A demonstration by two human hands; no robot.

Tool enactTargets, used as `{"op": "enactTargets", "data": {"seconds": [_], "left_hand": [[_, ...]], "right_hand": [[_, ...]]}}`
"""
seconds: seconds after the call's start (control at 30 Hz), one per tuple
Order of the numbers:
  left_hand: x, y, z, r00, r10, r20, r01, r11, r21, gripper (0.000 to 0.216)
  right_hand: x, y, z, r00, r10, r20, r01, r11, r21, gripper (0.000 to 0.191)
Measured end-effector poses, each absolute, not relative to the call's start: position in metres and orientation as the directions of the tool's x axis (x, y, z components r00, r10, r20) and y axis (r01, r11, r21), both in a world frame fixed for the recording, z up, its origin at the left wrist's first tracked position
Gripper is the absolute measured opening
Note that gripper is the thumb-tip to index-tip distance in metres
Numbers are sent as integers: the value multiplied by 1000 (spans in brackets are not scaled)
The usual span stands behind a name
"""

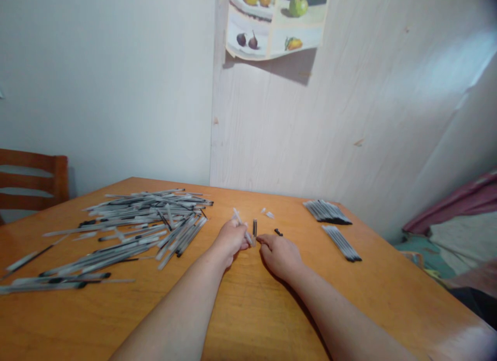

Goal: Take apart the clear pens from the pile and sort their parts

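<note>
My left hand (232, 237) is closed around a translucent white pen barrel (237, 216), which tilts up and to the left out of the fingers. Close beside it, my right hand (279, 253) rests low over the table with its fingers drawn together. Its fingertips point at the barrel's lower end, and what they pinch, if anything, is too small to make out. Two thin dark sticks (254, 227), like pen parts, lie between the hands. Small black pieces (278, 232) lie just beyond my right hand, and small clear caps (268, 214) lie farther back.
A large loose pile of pens and barrels (143, 211) spreads over the left of the wooden table (248, 309). At the right lie two neat rows of black-tipped pens, a farther row (326, 212) and a nearer row (341, 243). A chair (33, 177) stands at the left.
</note>
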State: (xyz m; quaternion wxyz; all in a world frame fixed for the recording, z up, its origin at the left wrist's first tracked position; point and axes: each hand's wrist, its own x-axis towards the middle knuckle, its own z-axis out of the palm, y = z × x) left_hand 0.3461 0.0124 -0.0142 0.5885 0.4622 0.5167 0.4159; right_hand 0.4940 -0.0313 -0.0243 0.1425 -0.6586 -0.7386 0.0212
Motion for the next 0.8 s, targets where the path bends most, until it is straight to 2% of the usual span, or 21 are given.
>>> {"op": "enactTargets", "data": {"seconds": [0.33, 0.5, 0.63, 0.73, 0.8], "left_hand": [[344, 14, -15, 130, 968, -215, 5, 216, 976, 18], [330, 18, -6, 19, 993, -119, 55, 118, 992, 20], [312, 29, -5, -156, 984, 85, 229, -48, 972, 27], [299, 40, -11, -227, 944, 241, 444, -120, 888, 31], [291, 45, -16, -217, 934, 283, 571, -114, 813, 33]], "right_hand": [[495, -31, -26, -48, 982, 185, 964, 94, -250, 39], [499, -27, -31, -27, 975, 221, 951, 93, -295, 37], [501, -26, -32, -23, 978, 207, 945, 89, -314, 36], [502, -27, -30, -23, 978, 209, 944, 90, -318, 36], [503, -27, -30, -26, 978, 205, 942, 93, -322, 36]]}}
